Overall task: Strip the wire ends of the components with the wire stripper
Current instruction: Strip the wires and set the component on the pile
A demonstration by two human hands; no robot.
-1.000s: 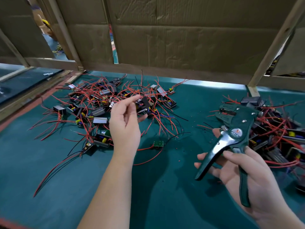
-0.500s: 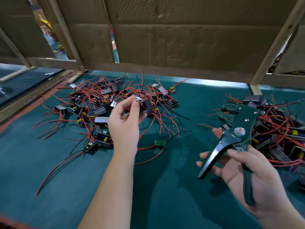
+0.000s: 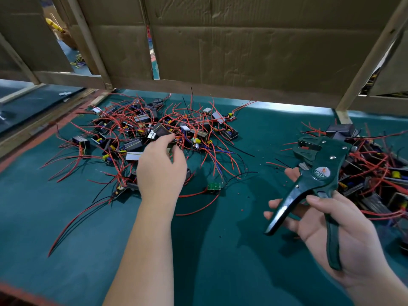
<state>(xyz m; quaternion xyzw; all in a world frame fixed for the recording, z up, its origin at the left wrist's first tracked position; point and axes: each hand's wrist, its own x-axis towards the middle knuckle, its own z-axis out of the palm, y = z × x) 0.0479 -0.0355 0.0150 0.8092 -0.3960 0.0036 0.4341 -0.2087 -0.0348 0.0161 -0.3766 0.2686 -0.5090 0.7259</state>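
Note:
A tangle of small black components with red and black wires [image 3: 123, 138] lies on the green mat [image 3: 220, 250] at the centre left. My left hand [image 3: 161, 168] is palm down over this pile, fingers curled at a black component with a silvery side [image 3: 157, 133]; the fingertips are hidden, so a grip is unclear. My right hand [image 3: 344, 235] grips the dark green wire stripper [image 3: 320, 173] by one handle, with the other handle spread against my fingers. Its jaws point away from me, with nothing in them.
A second heap of wired components [image 3: 375, 173] lies at the right, behind the stripper. A small green circuit board [image 3: 213, 186] lies between my hands. Cardboard walls [image 3: 242, 51] on a wooden frame [image 3: 344, 115] close the back. Red insulation bits dot the mat.
My left hand, which held a small black component raised, has dropped down and left onto the pile, palm down. The right hand and stripper have hardly moved.

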